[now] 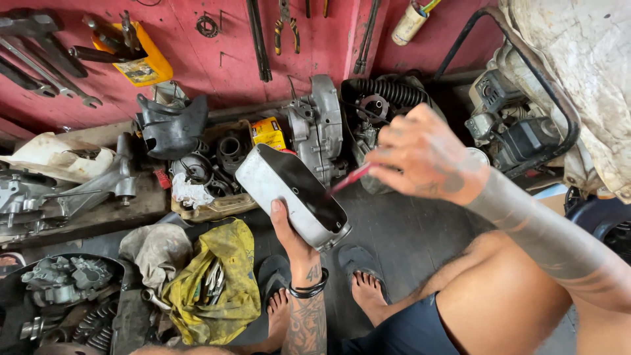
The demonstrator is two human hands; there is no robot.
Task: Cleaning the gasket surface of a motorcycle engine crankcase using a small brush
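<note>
On the left, hung on the red wall, are long steel spanners (46, 72) and a yellow plastic tool holder (141, 62). Below them a low wooden worktop (98, 213) carries grey cast engine parts (72, 187) and a dark moulded plastic cover (172, 125). On the floor nearer the feet lies a crumpled yellow cloth (223, 276) with metal tools showing in its folds.

Just right of that, the left hand (294, 240) comes up from below and is closed around the near end of a silvery, oblong metal engine cover (276, 181), thumb pressed on its outer face. The cover is held in the air above the floor, between the knees and the worktop. Its long axis runs from upper left down to lower right, and its hollow, dark inner side faces up and to the right.

Further right, the right hand (427, 158) is pinched shut on a thin red-handled brush or stick (348, 179); which of the two is too blurred to tell. That tool slants down and left from the fingers, and its tip sits inside the cover's dark hollow, near the lower end. So the cover lies just left of and below the right hand, with the left hand under it.

A grey engine casing (319, 125) stands behind, and a small engine unit (513, 125) is at far right.
</note>
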